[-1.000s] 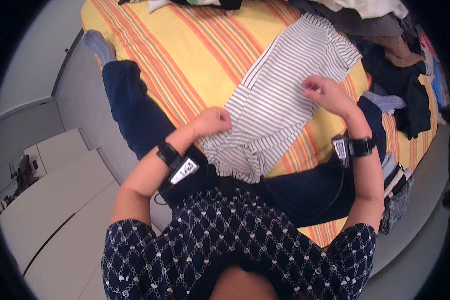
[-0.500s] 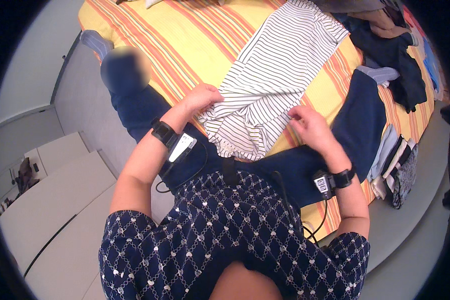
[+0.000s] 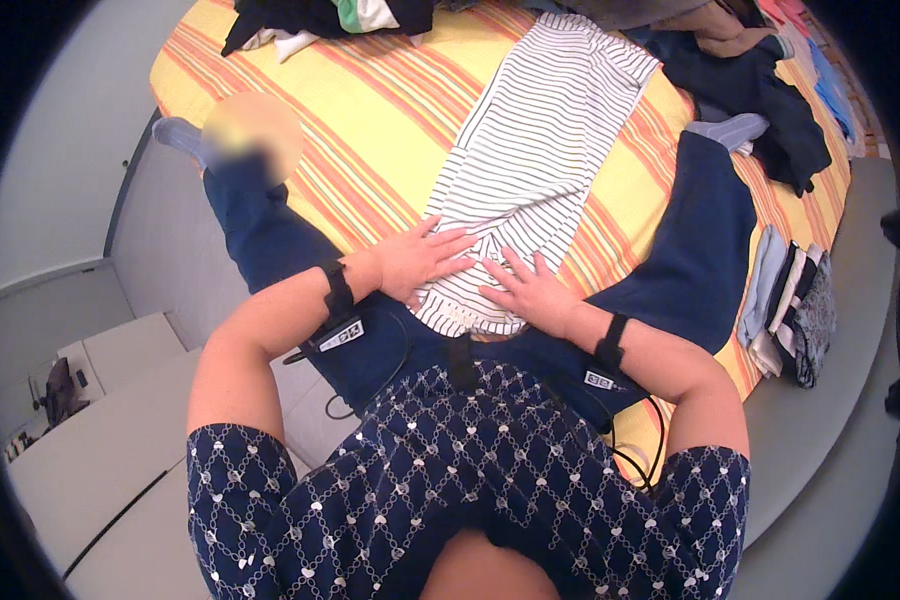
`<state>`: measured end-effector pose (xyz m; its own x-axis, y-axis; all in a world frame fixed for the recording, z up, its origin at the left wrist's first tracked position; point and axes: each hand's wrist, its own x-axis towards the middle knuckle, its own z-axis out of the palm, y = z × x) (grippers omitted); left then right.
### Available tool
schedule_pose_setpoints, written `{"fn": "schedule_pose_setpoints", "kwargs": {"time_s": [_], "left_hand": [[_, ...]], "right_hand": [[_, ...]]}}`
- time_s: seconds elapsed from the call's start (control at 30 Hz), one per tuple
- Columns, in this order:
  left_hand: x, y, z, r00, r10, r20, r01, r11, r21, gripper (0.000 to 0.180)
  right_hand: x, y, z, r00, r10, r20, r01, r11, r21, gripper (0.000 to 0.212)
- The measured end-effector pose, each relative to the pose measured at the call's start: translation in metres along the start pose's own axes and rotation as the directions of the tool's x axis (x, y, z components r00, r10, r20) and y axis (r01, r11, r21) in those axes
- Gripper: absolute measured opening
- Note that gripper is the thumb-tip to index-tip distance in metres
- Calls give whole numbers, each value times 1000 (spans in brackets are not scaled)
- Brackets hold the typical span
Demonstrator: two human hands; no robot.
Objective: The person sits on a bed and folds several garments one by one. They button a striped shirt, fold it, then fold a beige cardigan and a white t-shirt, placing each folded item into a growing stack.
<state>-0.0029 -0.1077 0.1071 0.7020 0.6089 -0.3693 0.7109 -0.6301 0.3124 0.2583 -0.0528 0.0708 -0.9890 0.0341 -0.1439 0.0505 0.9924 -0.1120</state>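
A long white garment with thin dark stripes (image 3: 545, 130) lies stretched out on the bed, running from my lap toward the far side. Its exact kind is hard to tell; the near end looks gathered. My left hand (image 3: 425, 262) rests flat on the left part of that near end, fingers spread over the cloth. From the right, my right hand (image 3: 535, 292) also lies on it with fingers apart. Between the two hands the fabric shows a few creases. Neither hand grips the cloth.
The bed has a yellow and orange striped cover (image 3: 370, 130). Folded clothes (image 3: 790, 310) stand at its right edge. Dark clothes (image 3: 760, 105) lie heaped at the far right, and more dark clothing (image 3: 320, 18) at the far left. My legs (image 3: 690, 250) spread around the garment.
My left hand has let go of the garment's edge and lies flat on it. My right hand has come in from the right onto the cloth. The near end looks flatter.
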Motion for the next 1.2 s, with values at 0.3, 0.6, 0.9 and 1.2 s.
{"fn": "schedule_pose_setpoints", "kwargs": {"time_s": [0.3,0.6,0.9,1.2], "left_hand": [[2,-11,2,998,69,-1,-69,995,-69,96],[1,-29,0,979,151,-138,-135,984,118,74],[24,-63,-47,983,-162,90,128,242,-962,42],[112,-159,-132,866,-454,209,83,-280,-956,55]], "right_hand": [[9,32,-15,995,63,78,-97,783,614,46],[-9,34,-24,990,141,21,-92,519,850,43],[-22,83,-30,919,312,240,-119,-361,925,37],[-1,199,-37,748,540,384,145,-699,701,33]]}}
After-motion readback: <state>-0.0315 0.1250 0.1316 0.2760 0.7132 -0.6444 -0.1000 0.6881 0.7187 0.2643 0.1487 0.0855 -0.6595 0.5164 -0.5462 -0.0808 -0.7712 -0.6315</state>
